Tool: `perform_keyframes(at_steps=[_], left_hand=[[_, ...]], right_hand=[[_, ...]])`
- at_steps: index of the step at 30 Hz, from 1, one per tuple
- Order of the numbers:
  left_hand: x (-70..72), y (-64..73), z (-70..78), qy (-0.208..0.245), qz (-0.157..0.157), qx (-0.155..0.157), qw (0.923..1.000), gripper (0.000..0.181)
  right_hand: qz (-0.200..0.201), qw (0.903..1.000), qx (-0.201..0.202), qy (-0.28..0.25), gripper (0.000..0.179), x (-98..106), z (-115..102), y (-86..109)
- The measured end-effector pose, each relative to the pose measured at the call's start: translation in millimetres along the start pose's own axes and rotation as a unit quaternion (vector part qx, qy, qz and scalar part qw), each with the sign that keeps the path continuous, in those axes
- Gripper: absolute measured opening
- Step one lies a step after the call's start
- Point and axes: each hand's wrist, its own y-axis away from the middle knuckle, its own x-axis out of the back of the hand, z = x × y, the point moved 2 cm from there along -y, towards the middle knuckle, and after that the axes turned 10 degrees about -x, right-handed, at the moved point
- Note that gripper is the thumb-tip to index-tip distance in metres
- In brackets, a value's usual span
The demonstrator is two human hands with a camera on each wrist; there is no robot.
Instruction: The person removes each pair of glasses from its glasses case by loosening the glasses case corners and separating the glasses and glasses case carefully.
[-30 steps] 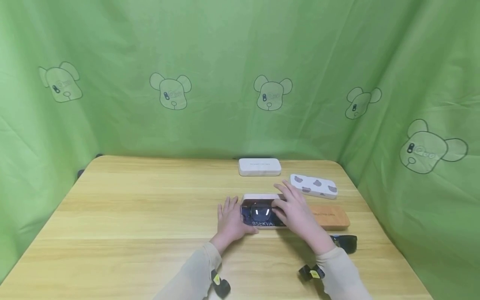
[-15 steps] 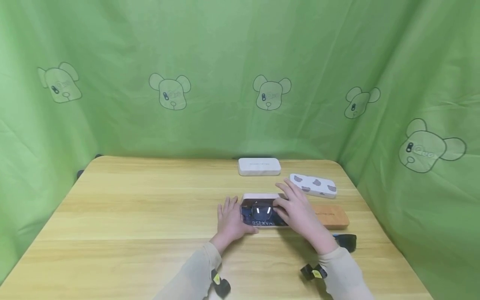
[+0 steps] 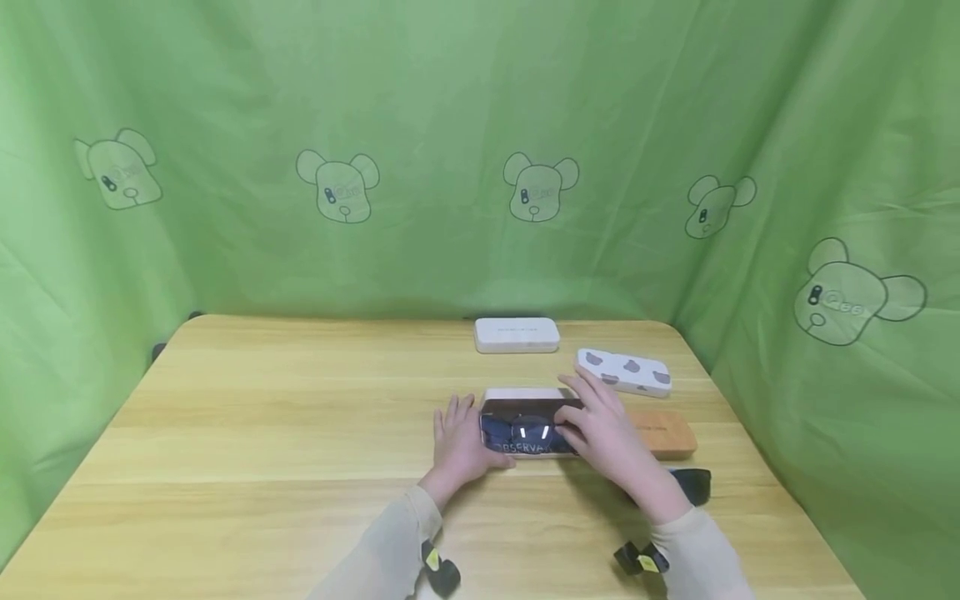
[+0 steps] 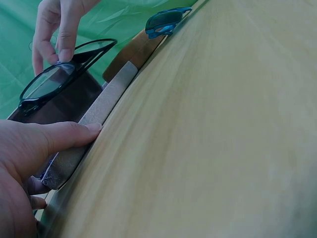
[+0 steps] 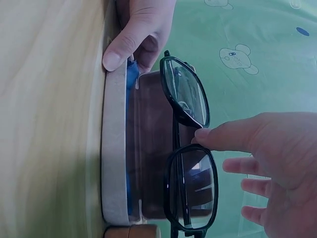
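Pinching glasses (image 5: 190, 122), the right hand (image 3: 609, 432) hangs over the case (image 5: 115, 153) the left hand (image 3: 461, 444) grips, toward the tabletop's (image 3: 262, 442) right edge.

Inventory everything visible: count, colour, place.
Open hard case: 1, pale, dark-lined, centre-right
Cloth-like item: 1, blue, inside it
Black-framed eyeglasses: 1, black, over open case
Plain oblong case: 1, white, back
Patterned oblong case: 1, white-grey, back-right
Smooth oblong case: 1, orange-brown, right
Dark-lensed sunglasses: 1, black-blue, front-right
Wooden table: 1, yellow-brown, underneath
Bear-print curtain: 1, green, background
Wrist cameras: 2, black, wrists
Sleeves: 2, beige, forearms
Left hand: 1, gripping open case
Right hand: 1, pinching eyeglasses
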Motion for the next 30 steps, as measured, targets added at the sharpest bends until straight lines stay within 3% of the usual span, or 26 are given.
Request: perform_keyframes(at_steps=[14, 30], left_hand=[[0.8, 1.3, 0.4, 0.001, -0.001, 0.001, 1.0, 0.114], [-0.4, 0.5, 0.3, -0.004, -0.006, -0.004, 1.0, 0.117]], right_hand=[[-0.002, 0.9999, 0.013, 0.001, 0.017, 3, 7, 20.4], [-0.027, 0.999, 0.034, -0.011, 0.015, 0, 4, 26.7]])
